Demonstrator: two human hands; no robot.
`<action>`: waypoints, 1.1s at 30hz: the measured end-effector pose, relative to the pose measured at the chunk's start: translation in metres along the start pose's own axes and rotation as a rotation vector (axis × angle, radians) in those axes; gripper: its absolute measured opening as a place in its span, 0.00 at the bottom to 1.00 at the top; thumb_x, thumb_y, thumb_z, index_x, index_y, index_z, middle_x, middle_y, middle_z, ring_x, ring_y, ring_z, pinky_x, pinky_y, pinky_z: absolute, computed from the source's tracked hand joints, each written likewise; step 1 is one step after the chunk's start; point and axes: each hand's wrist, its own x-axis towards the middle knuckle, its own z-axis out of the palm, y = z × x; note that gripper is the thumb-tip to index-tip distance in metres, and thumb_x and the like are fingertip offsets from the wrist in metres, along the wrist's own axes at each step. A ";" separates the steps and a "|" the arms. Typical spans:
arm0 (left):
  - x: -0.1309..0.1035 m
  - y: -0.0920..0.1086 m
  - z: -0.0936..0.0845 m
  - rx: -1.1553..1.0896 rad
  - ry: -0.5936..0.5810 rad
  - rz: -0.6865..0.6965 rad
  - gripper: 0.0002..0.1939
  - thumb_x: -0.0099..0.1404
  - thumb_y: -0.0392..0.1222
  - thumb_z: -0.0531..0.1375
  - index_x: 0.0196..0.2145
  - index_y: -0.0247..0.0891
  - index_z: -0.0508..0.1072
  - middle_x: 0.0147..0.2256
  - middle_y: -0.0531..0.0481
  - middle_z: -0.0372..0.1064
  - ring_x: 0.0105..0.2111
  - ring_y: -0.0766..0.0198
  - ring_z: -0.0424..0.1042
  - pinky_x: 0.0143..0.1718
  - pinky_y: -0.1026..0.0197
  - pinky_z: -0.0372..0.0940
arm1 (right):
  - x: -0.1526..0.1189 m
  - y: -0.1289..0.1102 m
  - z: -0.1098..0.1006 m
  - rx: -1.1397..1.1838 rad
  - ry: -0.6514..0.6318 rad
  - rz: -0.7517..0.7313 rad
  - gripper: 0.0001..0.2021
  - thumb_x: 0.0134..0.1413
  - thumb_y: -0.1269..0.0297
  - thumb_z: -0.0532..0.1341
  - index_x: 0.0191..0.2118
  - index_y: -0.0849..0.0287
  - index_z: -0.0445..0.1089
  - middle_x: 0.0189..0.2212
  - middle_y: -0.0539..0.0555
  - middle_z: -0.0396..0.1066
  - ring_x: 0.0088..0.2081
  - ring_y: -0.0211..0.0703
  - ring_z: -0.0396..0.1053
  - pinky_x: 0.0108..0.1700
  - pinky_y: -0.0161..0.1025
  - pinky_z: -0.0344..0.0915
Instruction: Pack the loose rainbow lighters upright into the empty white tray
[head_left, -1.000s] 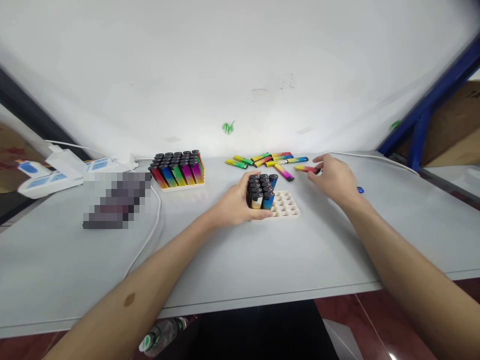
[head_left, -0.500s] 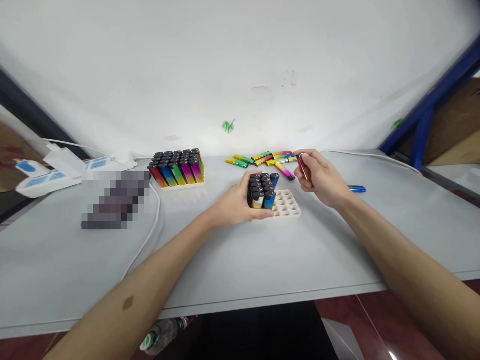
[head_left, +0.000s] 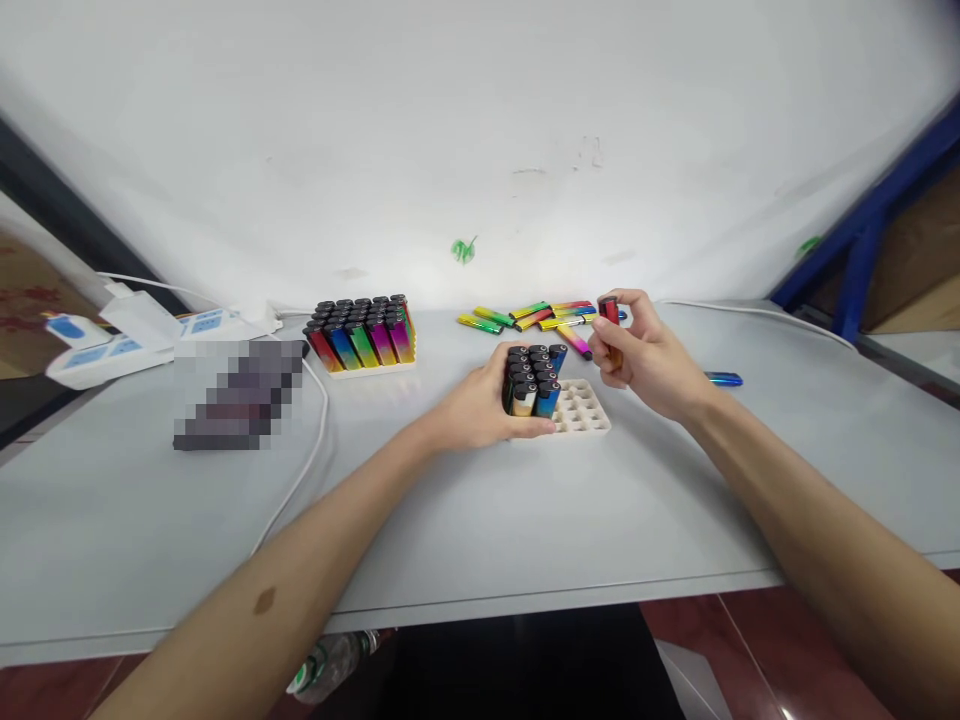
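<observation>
My left hand is wrapped round the left side of a group of upright lighters with black tops. They stand in the left part of a white holed tray, whose right-hand holes show bare. Between its thumb and fingers, my right hand grips a red lighter, held upright above and to the right of the tray. Behind the tray lies a loose pile of shiny multicoloured lighters, and a blue lighter rests to the right, beyond my right wrist.
A second tray packed with upright lighters stands at the left rear. Farther left are a white power strip, a blurred-out dark object and a white cable. A wall closes off the back of the table.
The red lighter in my right hand has turned from tilted to more upright. My left hand keeps its place around the lighters. The whole view has shifted slightly.
</observation>
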 end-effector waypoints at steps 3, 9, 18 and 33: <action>0.000 0.001 0.000 0.009 0.001 -0.013 0.42 0.51 0.52 0.71 0.58 0.41 0.58 0.53 0.42 0.69 0.52 0.49 0.70 0.51 0.50 0.66 | 0.000 -0.003 0.000 -0.009 -0.021 0.052 0.19 0.57 0.39 0.58 0.40 0.50 0.64 0.21 0.44 0.55 0.21 0.37 0.51 0.20 0.35 0.46; -0.001 0.004 0.000 0.034 0.004 -0.053 0.41 0.51 0.54 0.71 0.57 0.41 0.59 0.53 0.43 0.69 0.51 0.49 0.70 0.49 0.50 0.66 | 0.006 0.004 -0.004 -0.004 0.026 0.171 0.28 0.58 0.35 0.49 0.20 0.53 0.57 0.15 0.46 0.46 0.17 0.36 0.43 0.19 0.38 0.42; -0.001 0.003 0.000 0.065 0.009 -0.057 0.39 0.51 0.54 0.71 0.55 0.42 0.59 0.52 0.44 0.70 0.50 0.49 0.71 0.47 0.50 0.67 | 0.006 0.003 -0.002 0.017 0.047 0.166 0.24 0.59 0.43 0.52 0.19 0.53 0.53 0.14 0.46 0.47 0.16 0.36 0.43 0.19 0.38 0.41; -0.001 0.004 0.000 0.071 0.006 -0.061 0.39 0.51 0.56 0.71 0.54 0.41 0.60 0.53 0.42 0.70 0.51 0.47 0.71 0.48 0.49 0.67 | 0.003 0.001 0.003 -0.011 0.097 0.188 0.22 0.59 0.47 0.53 0.19 0.54 0.57 0.14 0.46 0.47 0.16 0.35 0.43 0.19 0.37 0.40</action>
